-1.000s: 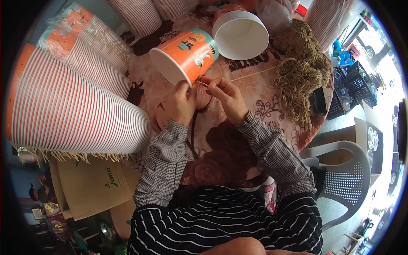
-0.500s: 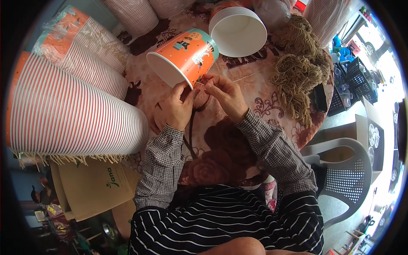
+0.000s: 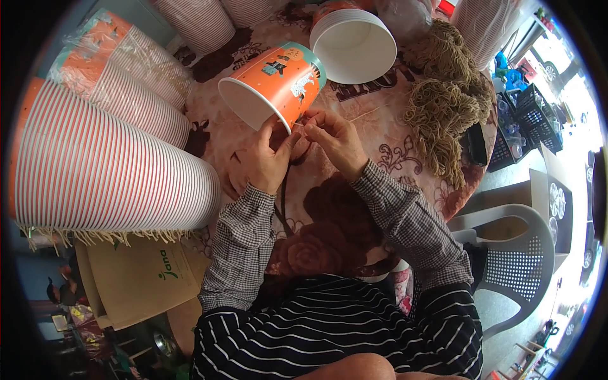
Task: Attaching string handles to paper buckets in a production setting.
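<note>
An orange paper bucket point(image 3: 269, 79) with cartoon figures and a green base band lies tilted on its side, its white-rimmed mouth toward my left. My left hand point(image 3: 273, 155) grips the rim at its near edge, fingers inside and thumb outside. Close beside it, my right hand point(image 3: 335, 136) is closed in a pinch against the bucket's side. A thin pale cord seems to run between its fingertips, though most of it is hidden. Behind the bucket, a nested stack of white-lined buckets point(image 3: 354, 47) lies with its mouth facing me.
Long stacks of nested buckets point(image 3: 114, 164) fill the left side, some in clear plastic. A heap of beige cords point(image 3: 443, 101) lies at the right on the patterned tablecloth point(image 3: 373, 209). Beyond are a grey plastic chair point(image 3: 516, 259), black crates point(image 3: 538, 120) and, lower left, a cardboard box point(image 3: 136, 275).
The bucket has rolled slightly, so its printed figures sit a little differently. My left thumb has shifted slightly at the rim; my right hand stays almost in place.
</note>
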Demonstrator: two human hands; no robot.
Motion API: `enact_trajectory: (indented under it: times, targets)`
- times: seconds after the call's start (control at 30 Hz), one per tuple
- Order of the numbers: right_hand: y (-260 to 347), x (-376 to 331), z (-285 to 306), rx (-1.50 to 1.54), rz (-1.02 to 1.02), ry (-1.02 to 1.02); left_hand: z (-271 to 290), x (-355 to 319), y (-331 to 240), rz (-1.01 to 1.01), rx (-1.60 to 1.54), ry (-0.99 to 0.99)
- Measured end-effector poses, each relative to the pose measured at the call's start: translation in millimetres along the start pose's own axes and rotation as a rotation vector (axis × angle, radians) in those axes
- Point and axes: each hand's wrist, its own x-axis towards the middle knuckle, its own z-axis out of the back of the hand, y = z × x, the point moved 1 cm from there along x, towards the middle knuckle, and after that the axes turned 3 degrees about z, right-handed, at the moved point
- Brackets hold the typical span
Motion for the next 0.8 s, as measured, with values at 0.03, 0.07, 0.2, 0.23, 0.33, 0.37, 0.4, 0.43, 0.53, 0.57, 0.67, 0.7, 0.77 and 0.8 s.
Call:
enact_trajectory:
  times: [0.03, 0.07, 0.2, 0.23, 0.33, 0.37, 0.4, 0.43, 0.53, 0.57, 0.67, 0.7, 0.77, 0.8]
  targets:
    - [0.0, 0.0, 0.5, -0.063, 0.013, -0.010, -1.0, 0.6, 0.6, 0.000, 0.000, 0.001]
    - [0.0, 0.3, 0.9, -0.063, 0.013, -0.010, -1.6, 1.2, 0.4, -0.058, 0.028, -0.015]
    - [5.2, -1.0, 0.7, -0.283, 0.074, -0.060, -4.1, 2.0, -17.6, -0.360, 0.310, -0.056]
    - [8.5, -1.2, -1.0, -0.372, 0.117, -0.082, -5.0, 0.3, -18.3, -0.360, 0.311, -0.056]
    - [12.0, -0.8, -3.4, -0.380, 0.111, -0.111, -9.5, -4.1, -18.5, -0.353, 0.254, -0.033]
    - [13.1, -0.7, -5.0, -0.378, 0.112, -0.108, -10.5, -4.8, -16.4, -0.364, 0.255, -0.057]
    - [14.4, -0.8, -6.8, -0.397, 0.149, -0.111, -11.3, -5.2, -14.7, -0.374, 0.256, -0.081]
    - [15.0, -1.3, -7.8, -0.417, 0.185, -0.114, -13.0, -4.8, -14.1, -0.373, 0.257, -0.084]
    - [15.0, 2.3, -6.6, -0.359, 0.185, -0.102, -17.8, -0.1, -13.1, -0.309, 0.302, -0.134]
    - [15.7, 2.6, -6.5, -0.357, 0.186, -0.097, -20.1, 2.5, -14.0, -0.307, 0.258, -0.136]
    - [16.0, 1.6, -6.1, -0.344, 0.083, -0.078, -20.9, 2.5, -17.1, -0.304, 0.249, -0.135]
    - [15.6, 1.0, -6.2, -0.332, 0.070, -0.085, -22.1, 1.2, -17.7, -0.292, 0.223, -0.130]
    - [13.6, 0.9, -6.1, -0.319, 0.063, -0.090, -20.8, 1.0, -14.9, -0.284, 0.198, -0.127]
    - [10.8, 1.0, -5.0, -0.307, 0.086, -0.091, -19.7, 2.0, -13.7, -0.335, 0.236, -0.146]
